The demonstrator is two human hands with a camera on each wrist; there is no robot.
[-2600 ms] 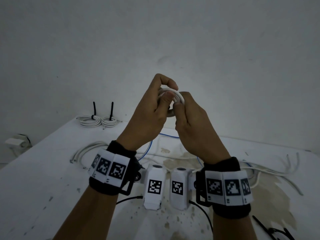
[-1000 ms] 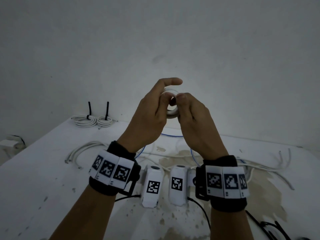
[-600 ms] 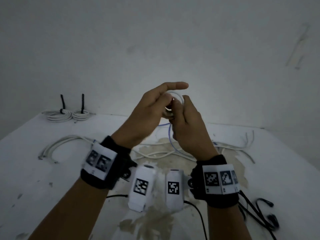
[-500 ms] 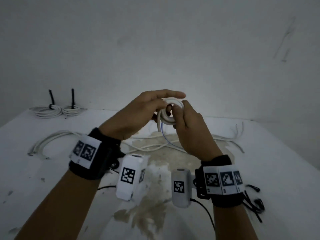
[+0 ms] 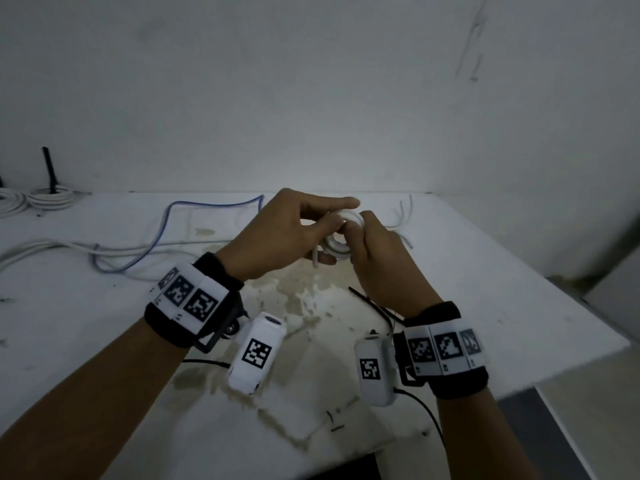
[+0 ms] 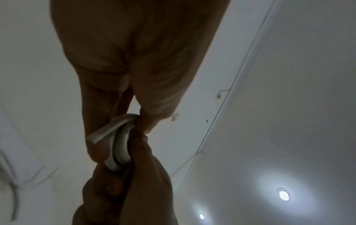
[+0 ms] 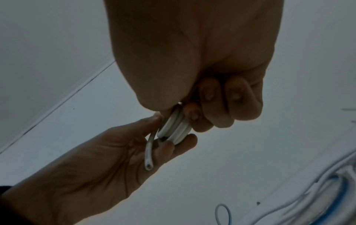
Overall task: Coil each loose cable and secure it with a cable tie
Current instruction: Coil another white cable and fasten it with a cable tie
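Head view: your two hands raised over the counter [image 5: 467,271], pinching one coil [image 5: 341,237].
Left hand [image 5: 277,233] and right hand [image 5: 377,258] both grasp it; two tied coils [image 5: 38,199] sit far left.

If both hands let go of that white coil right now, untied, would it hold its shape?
Probably not. The white coil is wound tight and pinched between the left hand and right hand, with no tie on it, so it likely springs open. Its free end juts out nearly straight, suggesting a stiffish cable.
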